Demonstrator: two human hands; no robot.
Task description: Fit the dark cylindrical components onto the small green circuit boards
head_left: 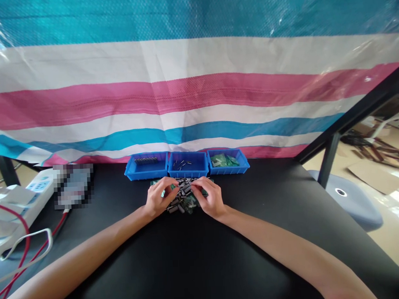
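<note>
A pile of small parts (pixel 180 207) lies on the black table, with dark cylinders, thin pin-like pieces and green bits mixed together. My left hand (pixel 160 197) is at its left side, thumb and fingers curled together at the parts. At the right side my right hand (pixel 210 197) pinches toward the middle of the pile. What either set of fingertips holds is too small to make out. Just behind stand three blue bins: the left bin (pixel 147 173) has a row of small cylinders, the middle bin (pixel 188 171) a few thin dark pieces, the right bin (pixel 228 169) green pieces.
A striped plastic sheet (pixel 197 92) hangs behind the black table (pixel 191 264). On the left are a white power strip (pixel 39 187), red and white cables (pixel 26 236) and a blurred-out device (pixel 74 188). A grey stool (pixel 354 204) stands beyond the right edge, near a black metal frame (pixel 328 161).
</note>
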